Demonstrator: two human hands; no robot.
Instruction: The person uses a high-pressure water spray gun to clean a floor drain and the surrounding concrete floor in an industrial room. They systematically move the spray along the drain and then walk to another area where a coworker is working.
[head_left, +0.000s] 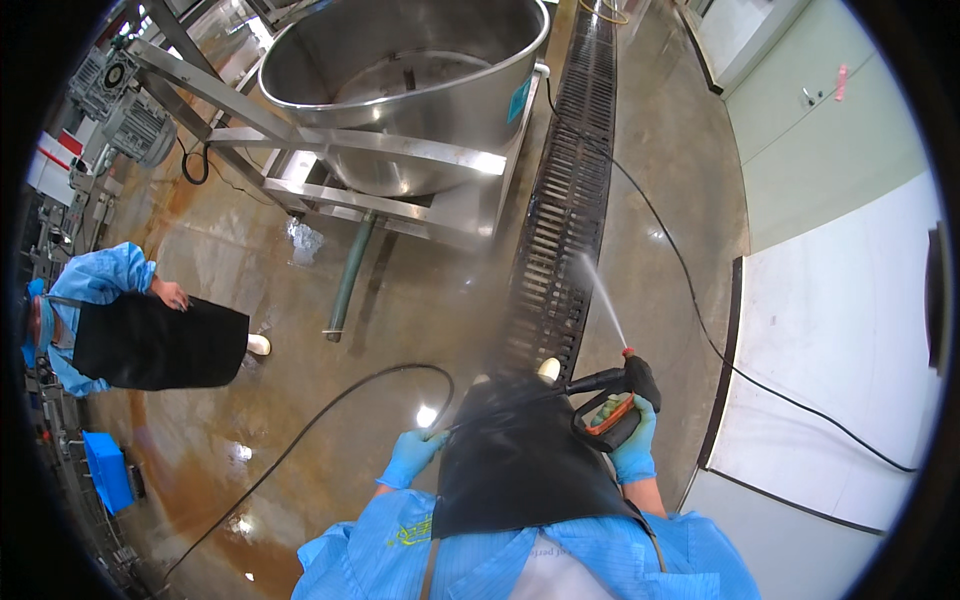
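My right hand (635, 448), in a blue glove, grips the handle of a black and orange pressure-washer spray gun (643, 384). A white water jet (604, 296) leaves the gun's red nozzle (628, 351) and strikes the slotted drain grate (551, 217) in the floor, where mist hangs. My left hand (411, 454), gloved as well, is closed around the black hose (510, 405) that runs across my black apron (517, 465) to the gun. From there the hose loops over the wet floor to the lower left.
A large stainless-steel vat (420, 135) stands in a metal frame (390, 142), a green drain pipe (351, 277) beneath it. Another person (161, 341) in a black apron is at left, near a blue crate (109, 471). A black cable (675, 247) crosses the floor beside the white wall (817, 345).
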